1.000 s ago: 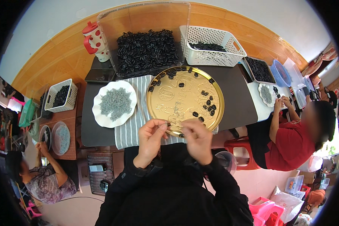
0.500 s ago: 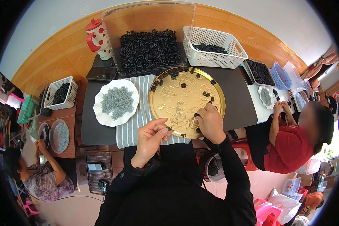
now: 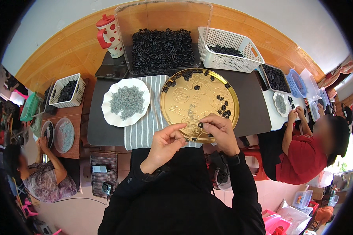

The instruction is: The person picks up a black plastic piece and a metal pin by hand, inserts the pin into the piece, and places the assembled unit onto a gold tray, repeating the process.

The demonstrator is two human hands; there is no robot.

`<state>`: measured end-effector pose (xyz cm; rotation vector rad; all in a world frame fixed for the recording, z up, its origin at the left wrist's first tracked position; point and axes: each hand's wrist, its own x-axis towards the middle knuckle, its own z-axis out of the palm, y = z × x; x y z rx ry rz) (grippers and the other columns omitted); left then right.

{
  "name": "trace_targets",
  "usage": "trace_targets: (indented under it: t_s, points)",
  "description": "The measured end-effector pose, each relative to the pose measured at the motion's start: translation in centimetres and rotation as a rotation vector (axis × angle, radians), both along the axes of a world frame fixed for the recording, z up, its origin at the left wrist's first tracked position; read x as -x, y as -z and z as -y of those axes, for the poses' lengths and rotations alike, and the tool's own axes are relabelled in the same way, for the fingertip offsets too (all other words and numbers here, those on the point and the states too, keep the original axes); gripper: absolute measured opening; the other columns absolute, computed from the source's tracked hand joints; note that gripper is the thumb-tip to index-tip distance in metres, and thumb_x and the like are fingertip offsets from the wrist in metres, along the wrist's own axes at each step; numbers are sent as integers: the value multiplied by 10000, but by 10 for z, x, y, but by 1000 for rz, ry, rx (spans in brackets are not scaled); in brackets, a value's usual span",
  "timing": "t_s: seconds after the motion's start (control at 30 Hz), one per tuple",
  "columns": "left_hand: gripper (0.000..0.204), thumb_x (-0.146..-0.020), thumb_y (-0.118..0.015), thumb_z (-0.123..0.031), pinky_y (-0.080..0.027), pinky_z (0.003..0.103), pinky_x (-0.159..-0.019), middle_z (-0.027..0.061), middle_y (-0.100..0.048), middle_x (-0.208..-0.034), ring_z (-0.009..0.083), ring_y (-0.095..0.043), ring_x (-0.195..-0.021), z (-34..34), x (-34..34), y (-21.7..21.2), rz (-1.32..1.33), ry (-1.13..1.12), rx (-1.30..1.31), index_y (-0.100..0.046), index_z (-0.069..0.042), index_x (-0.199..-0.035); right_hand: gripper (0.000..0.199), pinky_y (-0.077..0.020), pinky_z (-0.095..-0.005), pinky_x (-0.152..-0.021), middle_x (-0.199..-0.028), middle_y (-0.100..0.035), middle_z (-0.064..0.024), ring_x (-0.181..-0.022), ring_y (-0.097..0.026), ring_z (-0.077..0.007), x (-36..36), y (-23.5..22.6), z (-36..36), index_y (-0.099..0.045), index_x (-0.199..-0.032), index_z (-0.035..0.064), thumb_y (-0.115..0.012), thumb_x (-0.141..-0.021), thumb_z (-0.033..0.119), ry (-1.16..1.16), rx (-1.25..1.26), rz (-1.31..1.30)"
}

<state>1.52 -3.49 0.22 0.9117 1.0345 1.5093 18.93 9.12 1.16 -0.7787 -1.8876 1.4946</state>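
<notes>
The right hand [image 3: 222, 132] has neared the left hand [image 3: 165, 145]; each pinches one black piece [image 3: 201, 125] at one gold tray [image 3: 178, 110].

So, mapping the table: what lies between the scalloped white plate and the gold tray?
Head view: a striped cloth lies between the white plate and gold tray.

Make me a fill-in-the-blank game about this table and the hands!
The round tray is coloured ____.
The spotted cup has a lid coloured ____.
The right hand pinches a small piece coloured ____.
In the picture, the wavy-edged plate lies to the ____ of the tray.

Missing words: gold; red; black; left.
</notes>
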Motion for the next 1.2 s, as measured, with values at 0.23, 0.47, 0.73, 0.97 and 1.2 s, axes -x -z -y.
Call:
trace_targets:
  t_s: [0.23,0.47,0.73,0.97,1.2]
  points:
    - [431,-828,-538,109,-475,212,-625,18,-586,-746,69,-547,-648,0,-4,0,16,-12,-66,-540,19,-1249,146,-397,-200,-620,-793,-590,-4,-698,-501,-50,22,2,28,-630,-1005,-29,-562,-884,16,-68,481,-276]
    - [390,-822,-547,108,-457,201,-588,26,-599,-736,70,-552,-647,1,-2,-2,8,-42,-66,-579,22,-1201,130,-422,-198,-651,-813,-596,-3,-722,-518,-50,26,5,32,-621,-994,-29,-574,-879,7,-70,475,-292]
    - [335,-822,-559,111,-441,194,-640,-5,-575,-731,47,-526,-671,1,-2,-4,36,-39,-35,-591,35,-1147,119,-450,-207,-712,-856,-608,-6,-784,-550,-61,26,6,35,-620,-983,-33,-574,-877,-4,-73,445,-288]
    - [256,-834,-583,70,-435,177,-554,23,-634,-763,47,-552,-646,1,-2,-5,25,-85,12,-626,28,-1083,108,-448,-206,-717,-856,-618,-4,-791,-552,-56,24,4,34,-625,-971,-26,-575,-878,-1,-109,307,-227]
    - [257,-847,-592,60,-460,182,-565,44,-655,-798,60,-586,-695,4,-3,-2,33,-89,-8,-635,10,-1096,126,-473,-209,-714,-862,-640,-25,-787,-584,-71,23,-1,41,-626,-990,-37,-577,-876,-16,-74,308,-235]
